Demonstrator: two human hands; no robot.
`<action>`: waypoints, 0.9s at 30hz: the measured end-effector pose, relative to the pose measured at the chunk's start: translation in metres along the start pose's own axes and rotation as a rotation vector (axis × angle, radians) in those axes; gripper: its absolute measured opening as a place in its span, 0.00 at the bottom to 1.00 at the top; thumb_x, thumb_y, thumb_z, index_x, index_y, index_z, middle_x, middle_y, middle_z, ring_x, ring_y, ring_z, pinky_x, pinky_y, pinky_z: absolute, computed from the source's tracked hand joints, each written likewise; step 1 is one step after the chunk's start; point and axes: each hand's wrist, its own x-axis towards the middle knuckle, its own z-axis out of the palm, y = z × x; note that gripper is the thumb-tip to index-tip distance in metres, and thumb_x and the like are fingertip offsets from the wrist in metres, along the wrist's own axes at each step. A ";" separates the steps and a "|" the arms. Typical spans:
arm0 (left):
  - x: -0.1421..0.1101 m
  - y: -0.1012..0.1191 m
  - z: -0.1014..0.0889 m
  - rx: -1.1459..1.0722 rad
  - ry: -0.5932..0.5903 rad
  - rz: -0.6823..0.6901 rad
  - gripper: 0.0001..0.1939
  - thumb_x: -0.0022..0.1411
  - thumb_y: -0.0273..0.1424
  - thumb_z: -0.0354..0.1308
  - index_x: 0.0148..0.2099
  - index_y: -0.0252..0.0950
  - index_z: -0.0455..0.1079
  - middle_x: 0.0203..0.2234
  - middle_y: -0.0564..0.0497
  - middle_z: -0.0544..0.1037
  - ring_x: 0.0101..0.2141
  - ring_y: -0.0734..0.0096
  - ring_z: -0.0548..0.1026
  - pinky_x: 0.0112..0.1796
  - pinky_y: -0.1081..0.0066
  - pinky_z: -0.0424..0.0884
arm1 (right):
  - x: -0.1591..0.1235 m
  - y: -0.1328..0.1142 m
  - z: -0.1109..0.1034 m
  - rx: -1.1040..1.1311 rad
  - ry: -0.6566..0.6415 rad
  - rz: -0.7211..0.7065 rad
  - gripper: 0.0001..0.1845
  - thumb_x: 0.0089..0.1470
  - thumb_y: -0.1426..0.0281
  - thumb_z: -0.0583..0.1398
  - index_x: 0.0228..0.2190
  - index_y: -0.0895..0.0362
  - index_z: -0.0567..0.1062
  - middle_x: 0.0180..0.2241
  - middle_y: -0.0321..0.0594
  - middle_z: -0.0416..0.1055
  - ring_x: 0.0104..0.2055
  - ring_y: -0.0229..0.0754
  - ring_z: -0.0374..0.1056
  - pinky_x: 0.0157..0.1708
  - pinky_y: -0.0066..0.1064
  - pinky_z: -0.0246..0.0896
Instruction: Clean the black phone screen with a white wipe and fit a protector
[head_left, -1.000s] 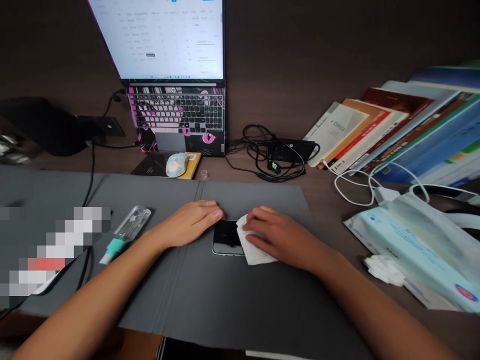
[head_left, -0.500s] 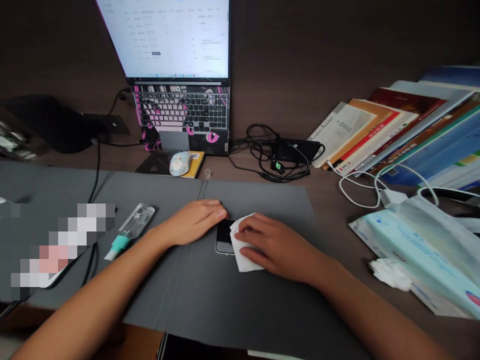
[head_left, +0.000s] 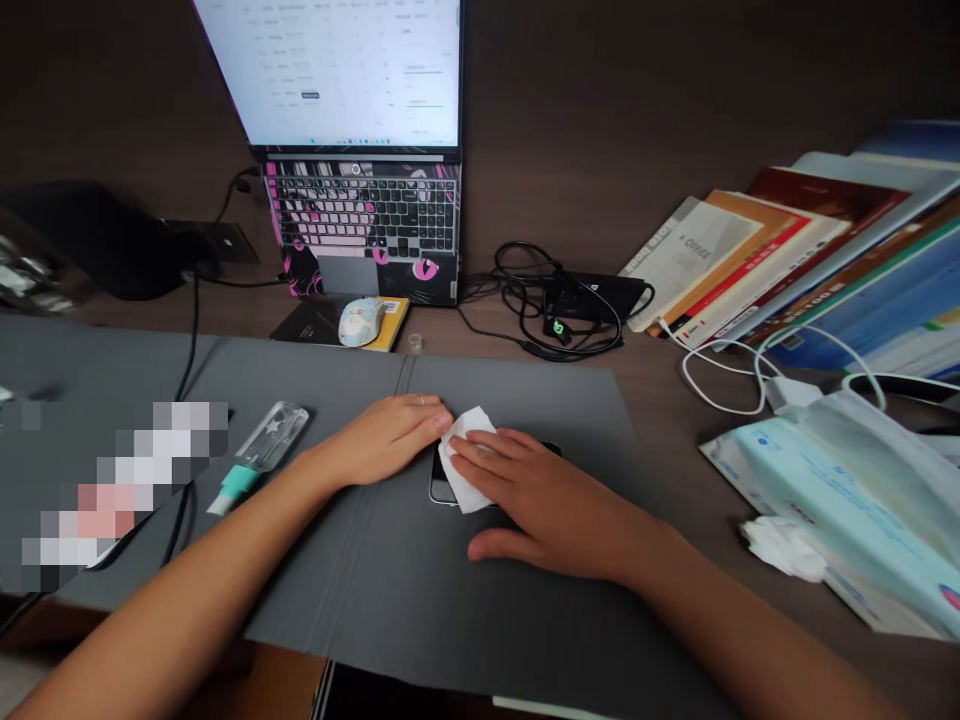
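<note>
A dark-screened phone (head_left: pixel 440 482) lies flat on the grey desk mat (head_left: pixel 390 590). At its upper left edge, my left hand (head_left: pixel 394 438) steadies it with thumb and fingers close together; the fingertips are partly hidden. My right hand (head_left: pixel 536 490) presses a folded white tissue (head_left: pixel 469 488) onto the screen, its fingers stretched over the tissue and its thumb apart, off the phone. Hand and tissue cover most of the phone. Left of my left forearm lies a clear spray bottle (head_left: pixel 274 435) with a turquoise collar.
An open laptop (head_left: pixel 360 220) stands at the back, with a mouse (head_left: pixel 360 322) on notebooks before it. Black cables and an adapter (head_left: pixel 592 297) lie to its right. Leaning books (head_left: pixel 750 260), a tissue pack (head_left: pixel 840 480) and a crumpled tissue (head_left: pixel 784 548) are on the right.
My right hand has slid the tissue left across the phone to near my left hand, after drawing it slightly down. Its thumb has spread away. My left hand stays at the phone's edge.
</note>
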 end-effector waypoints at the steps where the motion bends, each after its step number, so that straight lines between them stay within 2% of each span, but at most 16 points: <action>1: 0.000 -0.001 0.000 -0.003 0.000 0.003 0.28 0.79 0.44 0.33 0.43 0.36 0.71 0.37 0.48 0.76 0.39 0.65 0.74 0.43 0.63 0.70 | 0.000 -0.002 0.000 0.005 -0.011 -0.005 0.41 0.63 0.46 0.57 0.65 0.61 0.63 0.67 0.54 0.59 0.70 0.53 0.53 0.68 0.50 0.49; 5: -0.002 -0.004 0.003 0.004 0.015 -0.006 0.25 0.79 0.44 0.34 0.53 0.39 0.70 0.46 0.47 0.78 0.45 0.63 0.76 0.49 0.61 0.71 | 0.001 -0.010 -0.001 0.023 -0.030 -0.027 0.39 0.63 0.46 0.57 0.64 0.61 0.65 0.67 0.51 0.60 0.70 0.52 0.54 0.67 0.48 0.50; 11: -0.003 -0.004 0.005 0.028 0.033 -0.025 0.27 0.78 0.45 0.33 0.57 0.39 0.69 0.50 0.46 0.79 0.50 0.61 0.76 0.52 0.58 0.71 | 0.000 -0.012 -0.002 0.046 -0.023 -0.095 0.32 0.65 0.51 0.58 0.61 0.59 0.69 0.64 0.44 0.66 0.67 0.47 0.59 0.66 0.43 0.47; 14: -0.003 -0.003 0.004 0.035 0.027 -0.032 0.27 0.78 0.46 0.33 0.58 0.39 0.69 0.51 0.46 0.78 0.52 0.59 0.75 0.53 0.56 0.70 | -0.001 -0.006 -0.005 0.048 0.048 -0.050 0.21 0.67 0.55 0.57 0.50 0.56 0.77 0.57 0.40 0.75 0.59 0.46 0.68 0.64 0.43 0.49; 16: -0.003 -0.001 0.003 0.035 0.027 -0.025 0.28 0.78 0.46 0.33 0.57 0.39 0.70 0.50 0.46 0.78 0.51 0.59 0.75 0.53 0.56 0.70 | -0.002 -0.001 -0.009 0.049 0.100 -0.008 0.18 0.69 0.57 0.56 0.42 0.56 0.80 0.50 0.39 0.79 0.51 0.44 0.73 0.60 0.42 0.52; 18: -0.004 0.000 0.001 0.027 0.023 -0.013 0.29 0.78 0.46 0.33 0.55 0.38 0.72 0.47 0.46 0.78 0.47 0.60 0.76 0.50 0.58 0.71 | -0.002 0.002 -0.015 0.048 0.112 0.040 0.21 0.70 0.57 0.54 0.37 0.56 0.81 0.43 0.40 0.82 0.44 0.43 0.75 0.56 0.41 0.55; 22: -0.004 0.002 -0.001 -0.012 0.003 0.003 0.31 0.79 0.45 0.30 0.52 0.36 0.73 0.41 0.46 0.77 0.42 0.63 0.76 0.46 0.62 0.71 | -0.003 0.007 -0.025 0.018 0.052 0.137 0.27 0.71 0.56 0.51 0.32 0.56 0.82 0.31 0.40 0.81 0.36 0.42 0.75 0.53 0.42 0.57; 27: -0.004 0.000 -0.001 -0.020 -0.021 -0.007 0.34 0.78 0.45 0.29 0.50 0.35 0.75 0.40 0.46 0.76 0.40 0.65 0.75 0.46 0.63 0.70 | -0.004 0.013 -0.025 -0.040 0.079 0.197 0.31 0.72 0.54 0.49 0.30 0.57 0.82 0.29 0.41 0.80 0.34 0.42 0.75 0.51 0.41 0.59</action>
